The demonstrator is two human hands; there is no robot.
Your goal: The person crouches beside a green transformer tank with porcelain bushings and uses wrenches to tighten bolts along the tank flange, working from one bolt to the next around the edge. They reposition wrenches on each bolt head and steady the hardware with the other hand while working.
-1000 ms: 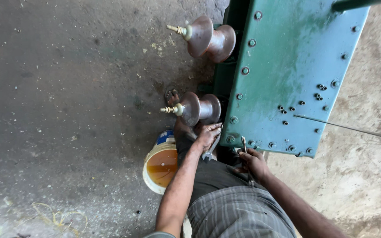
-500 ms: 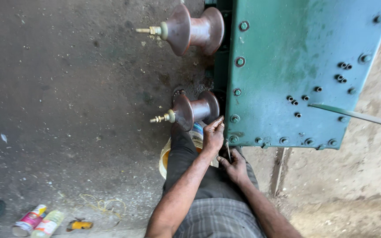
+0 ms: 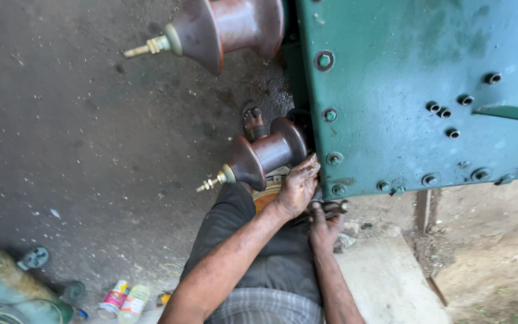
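My left hand [image 3: 298,187] presses its fingers against the lower left corner of a green bolted metal tank [image 3: 403,72], just beside a corner bolt [image 3: 333,159]. Whether it grips anything there is hidden. My right hand [image 3: 325,227] sits directly below it, closed around a dark metal wrench [image 3: 333,207] that points under the tank's bottom edge. A brown ribbed insulator with a brass tip [image 3: 259,157] sticks out of the tank just above my left hand.
A second, larger brown insulator [image 3: 223,27] juts out at the top. A sandalled foot [image 3: 254,123] rests behind the lower insulator, and a yellow bucket [image 3: 266,197] shows under my leg. Two bottles [image 3: 124,299] and a green object [image 3: 1,288] lie bottom left. A concrete slab [image 3: 385,282] is at right.
My right hand has moved left, in under the tank's corner and close below my left hand. My left hand stays at the corner. The view has shifted.
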